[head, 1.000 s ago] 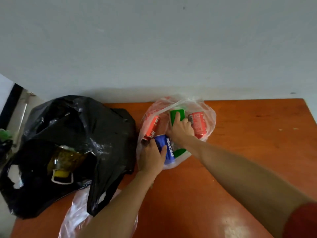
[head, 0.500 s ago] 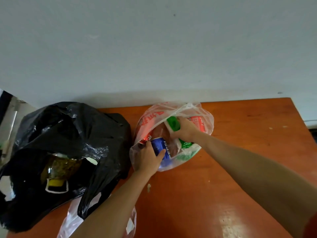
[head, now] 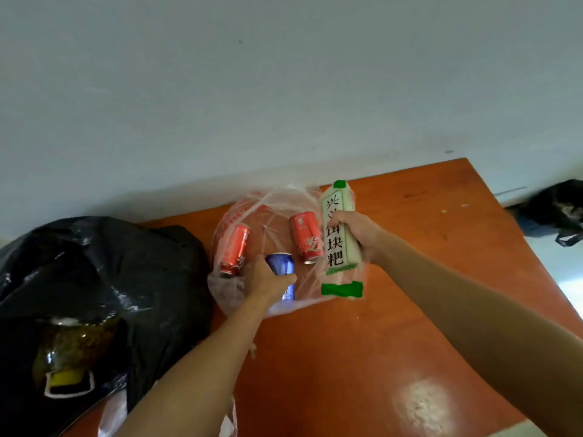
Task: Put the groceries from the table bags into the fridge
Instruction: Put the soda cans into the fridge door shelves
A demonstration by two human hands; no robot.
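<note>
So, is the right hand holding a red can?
No, the right hand grips a white and green packet, not a can.

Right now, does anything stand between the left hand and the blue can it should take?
Nothing visible does. The left hand grips the blue can in the clear bag. One red can and another lie beside it, clear of the grip. The fridge is not in view, so the way there cannot be judged.

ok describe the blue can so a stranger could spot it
On the orange table, look in the clear bag beside the black bag. The blue can lies nearest, gripped by the left hand; the left can and right can are red.
</note>
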